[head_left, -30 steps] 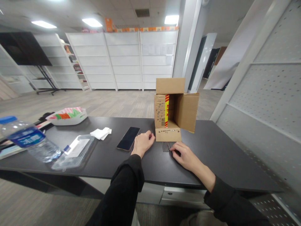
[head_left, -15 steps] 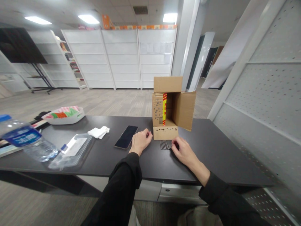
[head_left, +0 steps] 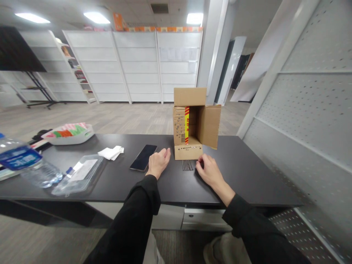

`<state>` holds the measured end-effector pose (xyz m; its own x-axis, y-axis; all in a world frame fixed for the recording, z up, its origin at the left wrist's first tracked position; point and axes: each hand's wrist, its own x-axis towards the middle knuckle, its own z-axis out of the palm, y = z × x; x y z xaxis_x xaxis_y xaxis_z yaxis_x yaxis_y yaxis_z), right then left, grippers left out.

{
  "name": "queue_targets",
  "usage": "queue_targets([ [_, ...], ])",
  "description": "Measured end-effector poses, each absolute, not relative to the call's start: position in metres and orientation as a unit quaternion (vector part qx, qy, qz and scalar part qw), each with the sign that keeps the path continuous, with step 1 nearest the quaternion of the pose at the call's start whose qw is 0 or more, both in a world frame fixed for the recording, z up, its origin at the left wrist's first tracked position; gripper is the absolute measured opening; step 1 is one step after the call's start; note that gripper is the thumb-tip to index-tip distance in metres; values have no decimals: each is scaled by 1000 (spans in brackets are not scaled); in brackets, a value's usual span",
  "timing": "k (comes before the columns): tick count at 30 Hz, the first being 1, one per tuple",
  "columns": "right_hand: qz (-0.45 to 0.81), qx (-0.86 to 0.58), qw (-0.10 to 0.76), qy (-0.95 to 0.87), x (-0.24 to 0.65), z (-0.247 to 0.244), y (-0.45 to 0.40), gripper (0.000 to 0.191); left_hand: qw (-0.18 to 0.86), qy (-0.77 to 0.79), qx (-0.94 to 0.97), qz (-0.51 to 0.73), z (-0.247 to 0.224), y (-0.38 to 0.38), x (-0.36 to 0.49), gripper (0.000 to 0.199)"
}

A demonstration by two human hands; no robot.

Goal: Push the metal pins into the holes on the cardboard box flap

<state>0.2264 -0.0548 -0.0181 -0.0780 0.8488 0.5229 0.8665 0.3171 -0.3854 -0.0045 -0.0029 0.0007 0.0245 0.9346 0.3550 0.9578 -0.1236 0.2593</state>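
A row of several thin dark metal pins (head_left: 187, 165), perhaps nails or screws, lies on the black table in front of the cardboard box (head_left: 180, 124). The box lies on its side with its flaps open towards me, and its lower flap (head_left: 188, 152) is dotted with small holes. My left hand (head_left: 158, 163) is closed in a loose fist left of the pins; anything inside it is hidden. Just right of the row rests my right hand (head_left: 210, 171), its fingers bent and a gap between thumb and forefinger, with nothing visible in them.
Beside my left hand lies a smartphone (head_left: 143, 157). Farther left are white tissues (head_left: 111, 153), a clear plastic case (head_left: 79, 176), a water bottle (head_left: 30, 163) and a white basket (head_left: 70, 136) of colourful items. A perforated panel (head_left: 308, 121) stands at the right.
My right hand has drawn slightly away from the end of the pin row, and its fingertips have loosened. The left hand stays closed. The whole view has shifted a little.
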Motion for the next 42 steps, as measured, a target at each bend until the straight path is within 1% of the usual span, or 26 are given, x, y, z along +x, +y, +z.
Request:
queue_targets([
  [8, -32, -598, 332, -729, 224, -16, -55, 7, 18, -649, -729, -218, 4, -8, -7, 50],
  [18, -38, -594, 334, -731, 224, -15, -56, 7, 15, -656, -735, -172, 8, -11, -7, 49],
  [24, -33, -603, 319, -731, 224, -17, -54, 7, 9, -648, -739, -183, 5, -13, -7, 45],
  [29, -40, -595, 327, -733, 224, -19, -53, 7, -6, -644, -739, -198, 4, -14, -9, 43],
  [33, -45, -591, 331, -734, 225, -19, -53, 7, -31, -635, -733, -242, 2, -14, -11, 41],
  [39, -42, -590, 328, -736, 225, -19, -54, 8, -77, -605, -700, -371, -4, -12, -17, 45],
  [42, -43, -587, 333, -737, 225, -20, -53, 9, -88, -600, -680, -413, -7, -13, -19, 45],
])
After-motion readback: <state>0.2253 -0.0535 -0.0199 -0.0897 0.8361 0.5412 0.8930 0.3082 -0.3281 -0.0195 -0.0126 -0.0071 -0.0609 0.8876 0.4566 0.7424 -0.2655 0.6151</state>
